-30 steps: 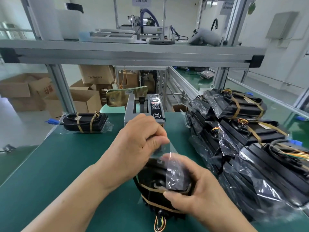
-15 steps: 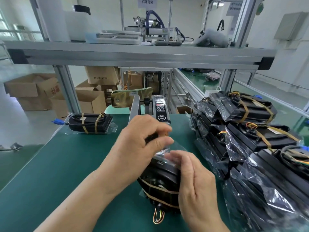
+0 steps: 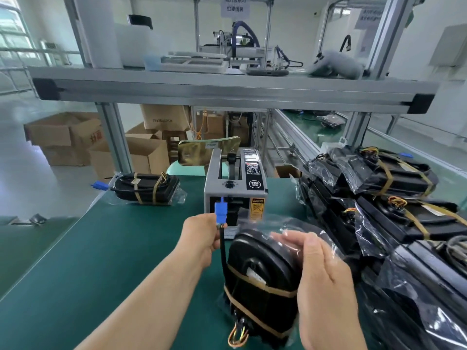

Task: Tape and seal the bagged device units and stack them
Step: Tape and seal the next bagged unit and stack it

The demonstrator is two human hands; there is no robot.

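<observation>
Head view shows the unit (image 3: 260, 279) standing on end on the table (image 3: 101, 261), at 5 o'clock in the picture, with its bag (image 3: 326, 238) open at the top. My left hand (image 3: 202, 238) pinches the black cable (image 3: 223, 248) just under the blue plug (image 3: 220, 210), so thumb and fingers are clamped on it, and the plug is outside the bag. My right hand (image 3: 326, 281) lies against the right side of the unit. Its fingers (image 3: 285, 238) reach over the top, under the clear film. They look nearly straight, but I cannot tell if the thumb pinches the film.

I think the risk is this: if I close and tape the bag while the cable is out, the seal will be bad or the cable gets trapped. The unit is tall and narrow as it stands, so a pull on the cable could tip it toward 9 o'clock. The film is thin and could tear on the plug.

At 12 o'clock from the unit, very near, is the dispenser (image 3: 236, 188); the plug is just in front of its mouth and blocks my reach for tape. At 3 o'clock the stack (image 3: 379, 198) of bagged units is just beside my right hand. One more bagged unit (image 3: 146, 188) lies at 10 o'clock, well apart. Cardboard boxes (image 3: 63, 137) stand on the floor beyond.
</observation>
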